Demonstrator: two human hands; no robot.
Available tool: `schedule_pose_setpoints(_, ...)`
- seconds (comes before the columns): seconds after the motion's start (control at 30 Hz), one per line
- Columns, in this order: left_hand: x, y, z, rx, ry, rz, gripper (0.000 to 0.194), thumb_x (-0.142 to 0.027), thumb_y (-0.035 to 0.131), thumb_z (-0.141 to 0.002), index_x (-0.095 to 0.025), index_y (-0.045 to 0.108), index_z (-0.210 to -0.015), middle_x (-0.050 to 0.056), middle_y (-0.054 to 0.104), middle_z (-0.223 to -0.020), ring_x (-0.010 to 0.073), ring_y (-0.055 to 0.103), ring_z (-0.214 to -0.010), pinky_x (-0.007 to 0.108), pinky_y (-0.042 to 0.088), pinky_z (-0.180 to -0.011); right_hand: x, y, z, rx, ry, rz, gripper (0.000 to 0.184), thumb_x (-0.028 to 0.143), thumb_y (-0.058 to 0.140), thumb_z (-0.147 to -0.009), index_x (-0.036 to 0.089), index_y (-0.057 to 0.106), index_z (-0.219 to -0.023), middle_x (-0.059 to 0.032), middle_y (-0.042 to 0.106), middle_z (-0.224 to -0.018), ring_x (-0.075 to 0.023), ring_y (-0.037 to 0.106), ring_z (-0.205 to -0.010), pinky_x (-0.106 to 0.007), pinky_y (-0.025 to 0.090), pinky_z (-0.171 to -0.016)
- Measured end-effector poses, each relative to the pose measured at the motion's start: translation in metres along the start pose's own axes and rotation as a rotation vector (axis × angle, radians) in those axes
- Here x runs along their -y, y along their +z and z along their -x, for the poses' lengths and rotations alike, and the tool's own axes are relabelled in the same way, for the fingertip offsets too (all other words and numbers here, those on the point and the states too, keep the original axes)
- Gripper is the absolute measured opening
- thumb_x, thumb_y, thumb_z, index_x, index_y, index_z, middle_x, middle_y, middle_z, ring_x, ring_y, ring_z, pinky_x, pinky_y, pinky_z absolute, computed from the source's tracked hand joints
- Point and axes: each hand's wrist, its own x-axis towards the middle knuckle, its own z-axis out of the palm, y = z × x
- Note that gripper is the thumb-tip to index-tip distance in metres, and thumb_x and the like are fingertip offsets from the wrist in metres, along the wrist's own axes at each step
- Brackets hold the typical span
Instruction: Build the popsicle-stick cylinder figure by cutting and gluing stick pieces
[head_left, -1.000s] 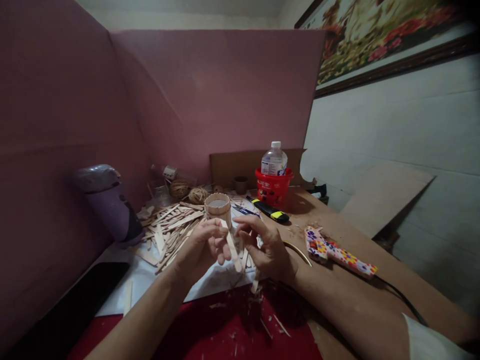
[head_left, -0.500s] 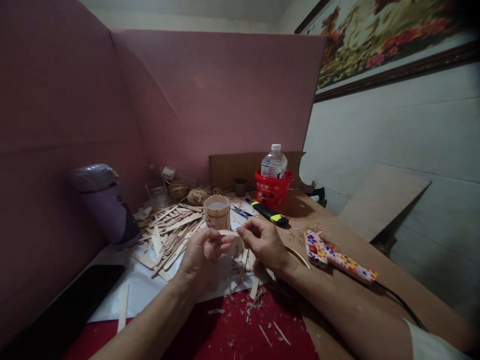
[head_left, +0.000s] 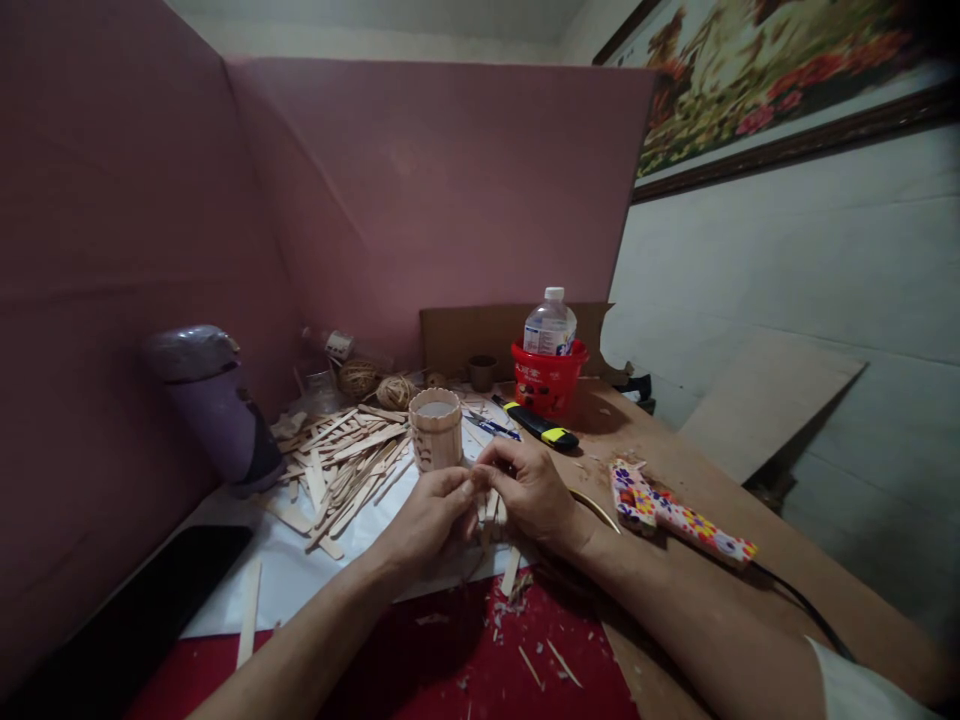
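Observation:
My left hand and my right hand meet at the fingertips over the paper, both closed in a pinch. Half a second ago a short piece of wooden craft stick stretched between them; now the fingers almost wholly hide it. Just beyond my left hand stands a round cup covered with upright craft sticks, with dark marks on its side. A pile of loose craft sticks spreads to its left. Several more stick pieces lie under and beside my right hand.
A black and yellow utility knife lies before a red bucket with a plastic bottle. At right is a flower-patterned glue gun with a cord. Twine balls, a purple tumbler and a dark flat object are leftward.
My left hand has turned and moved right until its fingertips reach my right hand's. The stick piece, visible between them before, is now covered. My right hand has barely moved.

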Motion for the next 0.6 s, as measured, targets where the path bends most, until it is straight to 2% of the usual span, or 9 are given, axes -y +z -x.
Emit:
schedule_pose_setpoints(0.07, 0.003, 0.003, 0.0, 0.021, -0.027, 0.035, 0.034, -0.047, 0.066, -0.069, -0.017, 0.053, -0.062, -0.006, 0.047, -0.038, 0.0037, 0.028, -0.025, 0.017, 0.016, -0.027, -0.001, 0.0, -0.001, -0.01, -0.02, 0.014, 0.014, 0.012, 0.061, -0.079, 0.019, 0.061, -0.067, 0.0009, 0.057, -0.065, -0.0134, 0.052, -0.062, -0.025, 0.039, -0.06)
schedule_pose_setpoints(0.2, 0.008, 0.007, -0.001, 0.046, -0.069, 0.093, 0.037, -0.044, 0.061, -0.072, -0.018, 0.046, -0.049, -0.006, 0.039, -0.032, 0.0036, 0.025, -0.023, 0.018, 0.016, -0.028, -0.002, -0.001, -0.001, -0.047, -0.085, 0.084, 0.012, 0.013, 0.064, -0.078, 0.02, 0.061, -0.068, -0.0013, 0.055, -0.082, -0.0147, 0.054, -0.073, -0.025, 0.041, -0.065)
schedule_pose_setpoints(0.27, 0.011, 0.008, -0.002, 0.027, -0.078, 0.11, 0.036, -0.04, 0.058, -0.071, -0.018, 0.044, -0.046, -0.005, 0.038, -0.031, 0.0039, 0.026, -0.023, 0.018, 0.015, -0.028, -0.002, -0.001, -0.001, -0.039, -0.107, 0.125, 0.015, 0.011, 0.062, -0.078, 0.02, 0.058, -0.067, -0.0013, 0.053, -0.084, -0.0154, 0.054, -0.076, -0.026, 0.041, -0.068)
schedule_pose_setpoints(0.47, 0.015, 0.013, -0.003, -0.059, -0.074, 0.077, 0.028, -0.029, 0.054, -0.07, -0.018, 0.046, -0.045, -0.005, 0.038, -0.031, 0.0034, 0.022, -0.021, 0.018, 0.011, -0.026, -0.005, -0.001, -0.001, 0.128, -0.114, 0.28, 0.014, 0.01, 0.048, -0.084, 0.021, 0.047, -0.074, -0.0043, 0.051, -0.087, -0.0189, 0.05, -0.077, -0.031, 0.04, -0.07)
schedule_pose_setpoints(0.6, 0.014, 0.016, 0.001, -0.115, -0.039, 0.042, 0.028, -0.025, 0.053, -0.073, -0.017, 0.046, -0.047, -0.006, 0.038, -0.031, 0.0026, 0.024, -0.023, 0.015, 0.012, -0.027, -0.011, 0.001, -0.001, 0.193, -0.105, 0.26, 0.014, 0.014, 0.043, -0.086, 0.021, 0.043, -0.074, -0.0052, 0.049, -0.085, -0.02, 0.048, -0.077, -0.033, 0.04, -0.071)
